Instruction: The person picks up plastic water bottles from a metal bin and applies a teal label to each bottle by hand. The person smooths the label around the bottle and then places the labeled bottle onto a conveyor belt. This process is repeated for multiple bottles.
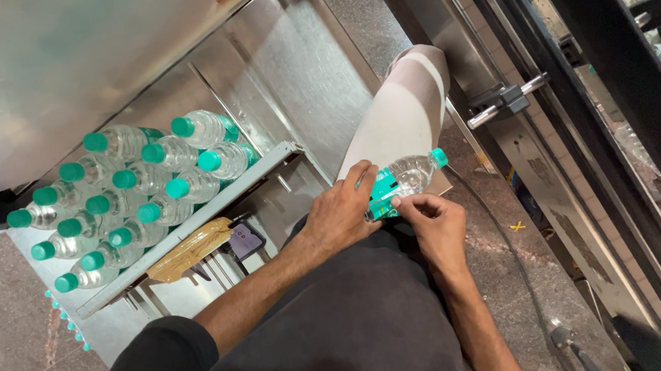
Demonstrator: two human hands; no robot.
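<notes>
A small clear water bottle (407, 177) with a teal cap and teal label lies across my lap, cap pointing up and right. My left hand (342, 211) is wrapped around its lower end. My right hand (434, 223) pinches the edge of the label between thumb and fingers. Both hands rest above my dark clothing. My white-trousered leg (402, 111) stretches away beyond the bottle.
Several teal-capped bottles (129, 189) lie packed together on a steel tray (205, 209) at the left. A brown packet (191, 249) and a dark phone (245, 240) sit by the tray's rail. A steel machine frame with a handle (507, 98) runs along the right.
</notes>
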